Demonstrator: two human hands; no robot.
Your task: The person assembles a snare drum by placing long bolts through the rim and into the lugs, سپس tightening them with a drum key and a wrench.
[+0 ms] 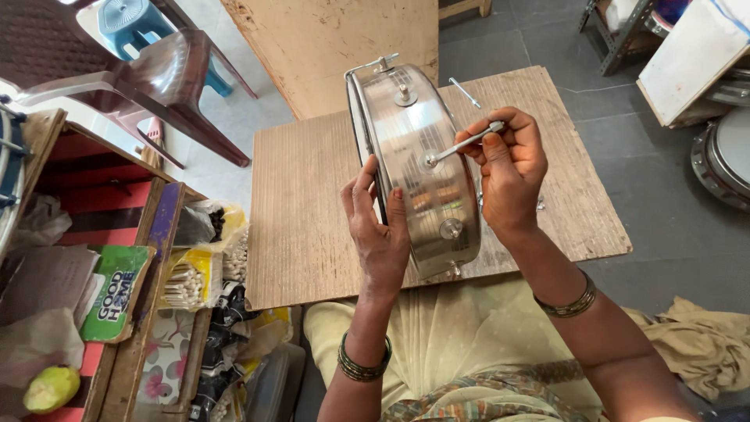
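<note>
Nearest the camera, the left hand (376,227) is clamped on the rim of a shiny round steel drum shell (414,168), holding it on edge on the brown wooden board bench (305,211) above the lap. Just beyond, the right hand (508,168) is pinched shut on a thin steel tension rod (461,144), whose far tip meets a round lug about midway along the shell's side.

By the look of it the fitting is partway: one hooked rod (373,65) already sits at the shell's far top edge, other lugs along the side stand bare, and a loose steel rod (465,92) lies on the bench beyond. Further off to the right, more drums (723,160) rest on the grey floor.
</note>
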